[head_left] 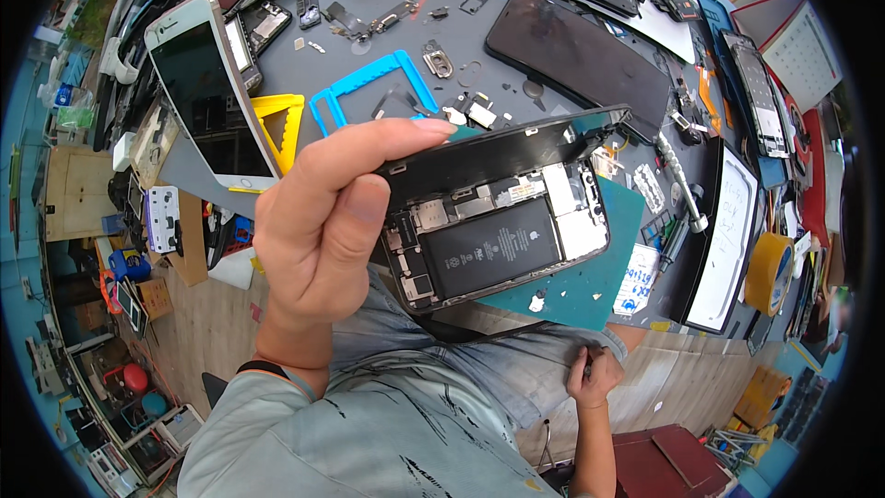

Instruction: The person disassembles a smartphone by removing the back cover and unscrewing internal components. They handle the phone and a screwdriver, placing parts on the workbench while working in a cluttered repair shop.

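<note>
My left hand (323, 231) is closed on an opened smartphone (442, 207), pinching it at its left end with thumb and forefinger. The phone's screen half (498, 155) is tilted up along the far side. Inside lies a black battery (490, 249), with metal shields and boards around it. The phone hangs above the near part of the bench, over a green mat (576, 267). Low at the right, by my thigh, my right hand (595, 376) is curled closed; something small and dark may be between its fingers, too small to name.
A white-framed phone (207, 97) leans on a yellow stand (279, 124) at the left. Beyond the mat are a blue frame (376, 88), a large black phone (576, 55) and several loose parts. To the right lie a screwdriver (682, 183) and a yellow tape roll (770, 274).
</note>
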Tool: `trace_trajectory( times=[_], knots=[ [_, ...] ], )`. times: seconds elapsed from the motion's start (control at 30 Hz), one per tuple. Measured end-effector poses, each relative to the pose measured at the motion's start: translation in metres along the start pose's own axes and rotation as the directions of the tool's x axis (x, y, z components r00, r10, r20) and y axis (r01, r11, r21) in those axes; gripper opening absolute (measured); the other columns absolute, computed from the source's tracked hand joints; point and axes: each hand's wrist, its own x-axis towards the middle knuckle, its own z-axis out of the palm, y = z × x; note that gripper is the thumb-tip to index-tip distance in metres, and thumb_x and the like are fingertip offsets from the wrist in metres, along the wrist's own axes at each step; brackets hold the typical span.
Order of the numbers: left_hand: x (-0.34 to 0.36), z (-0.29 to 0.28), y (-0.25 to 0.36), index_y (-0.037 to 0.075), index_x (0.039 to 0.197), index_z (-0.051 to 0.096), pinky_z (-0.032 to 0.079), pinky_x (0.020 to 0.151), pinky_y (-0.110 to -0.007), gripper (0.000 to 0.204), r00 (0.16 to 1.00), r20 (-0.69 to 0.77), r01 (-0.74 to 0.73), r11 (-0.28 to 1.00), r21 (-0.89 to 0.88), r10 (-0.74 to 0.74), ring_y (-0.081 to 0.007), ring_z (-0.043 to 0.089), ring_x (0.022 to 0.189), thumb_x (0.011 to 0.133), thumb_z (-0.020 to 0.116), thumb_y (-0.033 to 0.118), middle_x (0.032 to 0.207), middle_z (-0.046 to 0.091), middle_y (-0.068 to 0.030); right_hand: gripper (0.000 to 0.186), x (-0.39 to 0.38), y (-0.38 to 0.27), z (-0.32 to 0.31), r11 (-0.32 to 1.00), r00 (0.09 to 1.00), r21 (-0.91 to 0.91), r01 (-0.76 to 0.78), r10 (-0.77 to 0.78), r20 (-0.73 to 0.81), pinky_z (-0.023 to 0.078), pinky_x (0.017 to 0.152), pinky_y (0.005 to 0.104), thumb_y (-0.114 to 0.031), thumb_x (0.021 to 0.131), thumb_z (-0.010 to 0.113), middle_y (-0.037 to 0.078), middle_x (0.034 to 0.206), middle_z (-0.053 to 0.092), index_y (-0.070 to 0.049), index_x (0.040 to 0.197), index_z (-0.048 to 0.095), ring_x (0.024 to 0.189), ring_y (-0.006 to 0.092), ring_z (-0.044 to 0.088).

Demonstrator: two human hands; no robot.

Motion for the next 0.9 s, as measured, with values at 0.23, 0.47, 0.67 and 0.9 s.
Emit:
trace_trajectory(
  times=[0.23,0.47,0.67,0.9],
  knots=[
    [0.0042,-0.0006,-0.003,-0.011,0.136,0.066,0.055,0.11,-0.04,0.042,1.0,0.0,-0.025,1.0,0.001,0.025,-0.0286,0.074,0.121,0.12,0.052,0.026,0.131,0.075,-0.0263,0.008,0.006,0.0006,0.0071,1.0,1.0,-0.01,0.005,-0.005,-0.016,0.04,0.048,0.042,-0.005,0.092,0.074,0.009,0.069,0.059,-0.004,0.088,0.067,0.051,0.0309,0.056],
    [0.0046,-0.0016,-0.0023,-0.011,0.136,0.066,0.055,0.111,-0.04,0.042,1.0,0.009,-0.029,0.999,0.03,0.029,-0.0286,0.074,0.121,0.12,0.051,0.026,0.131,0.075,-0.0262,0.008,0.0041,0.0008,0.0069,1.0,1.0,-0.012,0.003,-0.003,-0.007,0.04,0.048,0.0422,-0.005,0.092,0.074,0.01,0.07,0.06,-0.004,0.088,0.067,0.051,0.031,0.056],
    [0.0043,-0.0028,-0.0028,-0.01,0.135,0.067,0.055,0.111,-0.039,0.041,0.999,0.012,-0.03,0.999,0.038,0.03,-0.0283,0.074,0.121,0.121,0.052,0.025,0.131,0.076,-0.0255,0.008,0.0043,0.001,0.0066,1.0,1.0,-0.002,0.011,-0.011,-0.018,0.04,0.048,0.0423,-0.005,0.091,0.075,0.01,0.07,0.06,-0.004,0.089,0.067,0.051,0.031,0.056],
    [0.0049,-0.004,-0.0038,-0.009,0.133,0.07,0.055,0.11,-0.038,0.04,0.998,0.019,-0.065,0.996,0.059,0.064,-0.0273,0.075,0.119,0.12,0.053,0.024,0.13,0.077,-0.0247,0.012,0.0043,0.0007,0.0056,1.0,1.0,-0.002,0.02,-0.02,-0.018,0.04,0.048,0.0428,-0.004,0.092,0.076,0.011,0.072,0.061,-0.005,0.089,0.064,0.051,0.0316,0.056]
  ],
)
